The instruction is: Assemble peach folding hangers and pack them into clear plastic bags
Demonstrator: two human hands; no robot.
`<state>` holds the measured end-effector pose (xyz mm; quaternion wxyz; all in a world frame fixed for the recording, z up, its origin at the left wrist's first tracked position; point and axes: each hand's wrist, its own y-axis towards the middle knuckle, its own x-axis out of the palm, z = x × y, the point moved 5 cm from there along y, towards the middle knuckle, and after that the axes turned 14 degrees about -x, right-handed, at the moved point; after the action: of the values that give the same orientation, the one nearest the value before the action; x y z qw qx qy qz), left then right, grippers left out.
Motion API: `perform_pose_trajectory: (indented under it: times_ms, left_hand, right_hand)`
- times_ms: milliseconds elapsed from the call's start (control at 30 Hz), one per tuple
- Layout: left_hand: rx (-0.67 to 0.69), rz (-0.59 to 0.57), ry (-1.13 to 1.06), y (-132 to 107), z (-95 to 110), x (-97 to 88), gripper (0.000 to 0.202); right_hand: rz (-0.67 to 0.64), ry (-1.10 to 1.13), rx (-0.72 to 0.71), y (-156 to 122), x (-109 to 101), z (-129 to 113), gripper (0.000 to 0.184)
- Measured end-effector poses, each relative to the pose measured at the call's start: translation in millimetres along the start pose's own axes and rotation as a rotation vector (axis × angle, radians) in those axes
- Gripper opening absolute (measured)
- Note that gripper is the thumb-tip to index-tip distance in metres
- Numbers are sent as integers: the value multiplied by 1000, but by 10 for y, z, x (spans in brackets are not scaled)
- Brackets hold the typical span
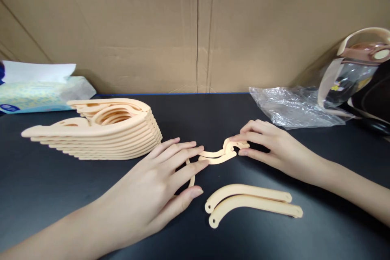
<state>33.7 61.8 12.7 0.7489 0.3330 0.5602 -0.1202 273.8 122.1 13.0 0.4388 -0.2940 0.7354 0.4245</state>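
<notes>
My left hand (164,176) lies palm down with its fingers spread, the fingertips touching the left ends of two small cream plastic hook pieces (217,156). A thin curved cream part (192,178) shows partly beneath that hand; the rest of it is hidden. On the other side, my right hand (271,150) pinches the right, curled end of the hook pieces between thumb and fingers. The pieces lie side by side on the black table. Nearer to me are two long curved cream hanger arms (252,201), close together, with small holes at their ends.
A tall stack of cream folding hangers (122,138) stands behind my left hand. Further back left is a tissue pack (45,89). At the right rear lie a crumpled clear plastic bag (289,107) and a clear bottle (353,73) with a handle. A cardboard wall (146,28) closes the back.
</notes>
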Motion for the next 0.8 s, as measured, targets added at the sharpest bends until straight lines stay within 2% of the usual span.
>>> perform_pose_trajectory:
  times_ms: [633, 800]
  left_hand:
    - [38, -6, -3, 2, -37, 24, 44]
    - [13, -10, 6, -2, -22, 13, 43]
  right_hand:
    - [-39, 16, 9, -9, -16, 35, 33]
    - [-39, 23, -5, -5, -25, 34, 33]
